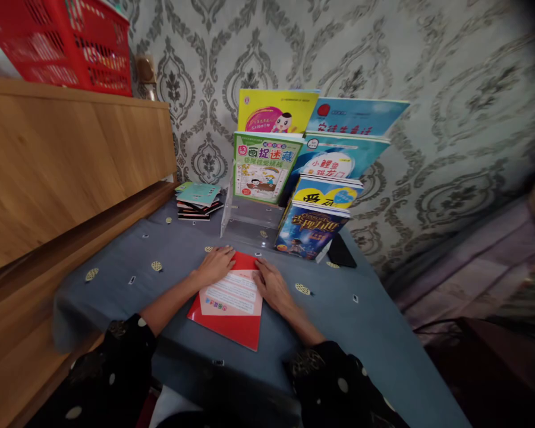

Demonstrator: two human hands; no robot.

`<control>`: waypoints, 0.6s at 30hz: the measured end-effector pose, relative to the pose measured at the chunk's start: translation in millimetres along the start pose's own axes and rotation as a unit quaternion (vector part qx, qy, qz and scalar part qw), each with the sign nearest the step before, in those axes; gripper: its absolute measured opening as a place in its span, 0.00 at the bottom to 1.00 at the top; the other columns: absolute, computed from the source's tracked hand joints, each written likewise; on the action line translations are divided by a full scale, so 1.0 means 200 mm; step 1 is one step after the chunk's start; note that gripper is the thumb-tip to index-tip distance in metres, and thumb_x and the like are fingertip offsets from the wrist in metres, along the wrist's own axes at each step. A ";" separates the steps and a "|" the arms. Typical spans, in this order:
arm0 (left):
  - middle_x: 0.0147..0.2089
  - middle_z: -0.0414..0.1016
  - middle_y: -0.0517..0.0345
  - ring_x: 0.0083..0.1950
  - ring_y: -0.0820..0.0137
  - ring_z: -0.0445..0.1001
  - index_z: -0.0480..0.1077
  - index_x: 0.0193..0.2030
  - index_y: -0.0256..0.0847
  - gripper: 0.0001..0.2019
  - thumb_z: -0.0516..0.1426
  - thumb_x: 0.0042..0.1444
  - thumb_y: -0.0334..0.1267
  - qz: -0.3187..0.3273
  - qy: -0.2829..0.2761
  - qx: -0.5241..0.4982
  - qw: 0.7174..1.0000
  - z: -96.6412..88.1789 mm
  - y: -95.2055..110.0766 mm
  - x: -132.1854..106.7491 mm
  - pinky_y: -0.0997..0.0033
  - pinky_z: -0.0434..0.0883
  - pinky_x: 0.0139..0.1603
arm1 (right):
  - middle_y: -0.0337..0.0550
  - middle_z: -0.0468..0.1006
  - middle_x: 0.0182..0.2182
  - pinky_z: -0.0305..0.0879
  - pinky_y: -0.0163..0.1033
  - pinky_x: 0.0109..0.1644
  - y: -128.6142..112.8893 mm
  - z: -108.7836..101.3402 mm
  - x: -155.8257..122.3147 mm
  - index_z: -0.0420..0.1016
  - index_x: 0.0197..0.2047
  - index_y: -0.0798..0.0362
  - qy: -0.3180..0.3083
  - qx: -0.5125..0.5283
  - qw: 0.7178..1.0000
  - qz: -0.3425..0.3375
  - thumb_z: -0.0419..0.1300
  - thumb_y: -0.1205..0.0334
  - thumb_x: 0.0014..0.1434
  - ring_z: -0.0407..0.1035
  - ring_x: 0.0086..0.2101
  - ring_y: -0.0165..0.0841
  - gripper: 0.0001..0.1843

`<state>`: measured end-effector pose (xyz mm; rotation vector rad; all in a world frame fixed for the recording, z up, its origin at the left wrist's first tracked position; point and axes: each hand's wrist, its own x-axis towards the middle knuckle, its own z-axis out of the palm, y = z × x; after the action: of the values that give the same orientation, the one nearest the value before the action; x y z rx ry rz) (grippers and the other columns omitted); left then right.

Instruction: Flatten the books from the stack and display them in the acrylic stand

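Observation:
A thin red book [232, 309] with a white text panel lies flat on the grey-blue tablecloth [160, 285] in front of me. My left hand [216, 264] rests on the book's far left corner, fingers stretched flat. My right hand [271, 285] lies on its far right edge, fingers also spread flat. Just beyond the book stands a clear tiered display rack [249, 223] with several children's books leaning in it, among them a green one [262, 167] and a dark blue one [310, 232].
A small stack of books [198, 202] sits at the table's far left. A wooden cabinet [62, 166] runs along the left, with a red plastic basket [71, 44] on top. A dark flat object [342, 252] lies right of the rack. Patterned wallpaper is behind.

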<state>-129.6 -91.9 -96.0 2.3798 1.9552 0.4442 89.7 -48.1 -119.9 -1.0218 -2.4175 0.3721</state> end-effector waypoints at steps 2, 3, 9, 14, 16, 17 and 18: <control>0.67 0.65 0.44 0.69 0.59 0.62 0.66 0.61 0.37 0.19 0.47 0.68 0.39 0.006 -0.003 0.002 1.000 0.00 0.02 0.01 0.56 0.57 0.68 | 0.55 0.69 0.62 0.59 0.53 0.66 0.01 0.01 0.00 0.69 0.61 0.56 0.010 0.000 1.000 -0.008 0.49 0.60 0.65 0.61 0.62 0.43 0.24; 0.67 0.65 0.44 0.69 0.60 0.62 0.65 0.62 0.37 0.19 0.47 0.68 0.39 0.009 -0.003 0.002 1.000 0.01 0.03 0.02 0.56 0.57 0.68 | 0.55 0.69 0.61 0.59 0.52 0.65 0.01 0.01 0.00 0.70 0.61 0.57 0.011 -0.005 1.000 -0.012 0.49 0.60 0.65 0.61 0.62 0.43 0.24; 0.67 0.65 0.42 0.69 0.59 0.62 0.65 0.63 0.35 0.20 0.46 0.68 0.39 0.017 0.000 -0.001 1.000 0.02 0.05 0.04 0.53 0.57 0.69 | 0.58 0.72 0.57 0.63 0.53 0.59 -0.06 -0.03 -0.01 0.73 0.57 0.58 0.012 -0.093 0.996 0.000 0.49 0.62 0.66 0.66 0.56 0.47 0.20; 0.67 0.65 0.45 0.70 0.61 0.60 0.64 0.63 0.36 0.20 0.45 0.68 0.37 0.028 -0.002 -0.014 0.999 0.02 0.06 0.04 0.54 0.56 0.69 | 0.55 0.74 0.55 0.64 0.50 0.54 -0.11 -0.07 -0.01 0.74 0.56 0.54 -0.006 -0.126 0.992 0.021 0.51 0.62 0.66 0.66 0.53 0.46 0.18; 0.67 0.65 0.46 0.70 0.62 0.60 0.64 0.63 0.36 0.20 0.45 0.68 0.37 0.037 -0.003 -0.021 0.999 0.03 0.06 0.05 0.55 0.56 0.69 | 0.54 0.74 0.55 0.63 0.51 0.55 -0.12 -0.08 -0.01 0.73 0.56 0.54 -0.008 -0.129 0.991 0.029 0.52 0.61 0.66 0.66 0.53 0.46 0.18; 0.67 0.65 0.46 0.70 0.63 0.60 0.64 0.64 0.36 0.20 0.45 0.68 0.37 0.043 -0.003 -0.024 0.999 0.04 0.07 0.05 0.56 0.56 0.70 | 0.54 0.74 0.55 0.62 0.52 0.56 -0.12 -0.08 -0.02 0.74 0.56 0.54 -0.007 -0.133 0.991 0.034 0.52 0.61 0.66 0.66 0.53 0.46 0.18; 0.67 0.66 0.47 0.70 0.63 0.60 0.64 0.64 0.36 0.20 0.45 0.68 0.37 0.051 -0.002 -0.027 0.998 0.05 0.08 0.06 0.56 0.56 0.70 | 0.54 0.74 0.55 0.61 0.53 0.56 -0.12 -0.09 -0.02 0.74 0.55 0.54 -0.005 -0.136 0.990 0.039 0.53 0.61 0.66 0.66 0.52 0.47 0.18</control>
<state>-110.2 -82.0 -100.0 2.4521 1.8016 0.4897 86.3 -66.1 -96.0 -1.2356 -2.4885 0.0720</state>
